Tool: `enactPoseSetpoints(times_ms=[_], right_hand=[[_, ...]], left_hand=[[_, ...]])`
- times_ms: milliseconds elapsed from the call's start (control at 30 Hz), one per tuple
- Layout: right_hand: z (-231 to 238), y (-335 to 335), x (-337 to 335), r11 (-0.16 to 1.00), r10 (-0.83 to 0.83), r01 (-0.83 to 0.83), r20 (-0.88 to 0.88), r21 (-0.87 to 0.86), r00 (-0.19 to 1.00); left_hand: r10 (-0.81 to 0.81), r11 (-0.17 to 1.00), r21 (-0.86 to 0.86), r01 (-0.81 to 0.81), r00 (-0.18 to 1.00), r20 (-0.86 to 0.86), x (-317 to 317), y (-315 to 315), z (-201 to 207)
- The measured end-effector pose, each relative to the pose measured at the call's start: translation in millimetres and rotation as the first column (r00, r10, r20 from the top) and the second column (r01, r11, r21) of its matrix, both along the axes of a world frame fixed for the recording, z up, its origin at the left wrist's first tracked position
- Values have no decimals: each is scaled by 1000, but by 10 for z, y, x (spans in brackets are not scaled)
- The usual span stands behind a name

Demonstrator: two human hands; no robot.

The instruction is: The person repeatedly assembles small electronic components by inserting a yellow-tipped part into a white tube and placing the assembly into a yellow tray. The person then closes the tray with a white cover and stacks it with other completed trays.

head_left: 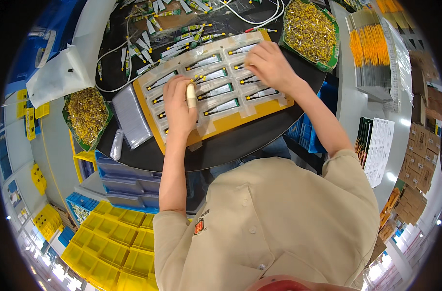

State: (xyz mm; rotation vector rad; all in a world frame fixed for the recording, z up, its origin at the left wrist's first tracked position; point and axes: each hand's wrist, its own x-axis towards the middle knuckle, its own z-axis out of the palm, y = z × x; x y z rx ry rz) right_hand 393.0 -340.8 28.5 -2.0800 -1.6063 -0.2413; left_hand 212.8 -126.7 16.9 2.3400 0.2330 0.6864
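A yellow-edged tray [221, 127] with clear compartments lies on the black table. Several silvery small tubes [216, 91] with dark nozzles lie in its compartments. My left hand [179, 104] is over the tray's left column, fingers curled down and close together, a pale covering [191, 96] around one digit. Small yellow tips show beside its fingertips. My right hand [272, 65] is over the tray's right column, its fingers pinched together near a tube [239, 66]. The fingers hide whatever either hand may hold.
Loose tubes [142, 46] and white cables [115, 90] lie beyond the tray. Green-edged boxes of small yellow-headed pieces stand left [87, 116] and right [310, 31]. A stack of clear plastic sleeves [132, 116] lies left of the tray. Yellow bins [107, 237] stand at lower left.
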Motion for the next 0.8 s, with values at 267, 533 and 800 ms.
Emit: enactPoseSetpoints(times_ms=[267, 533, 800], right_hand=[[28, -259, -122, 998, -62, 61, -70, -12, 996], [63, 500, -745, 999, 37, -13, -667, 40, 744], [11, 842, -893, 989, 118, -150, -680, 13, 724]], left_hand=[[-77, 996, -52, 73, 994, -81, 32, -137, 15], [-137, 960, 225, 168, 980, -148, -209, -23, 154], [-100, 971, 188, 146, 967, -233, -534, 261, 144]])
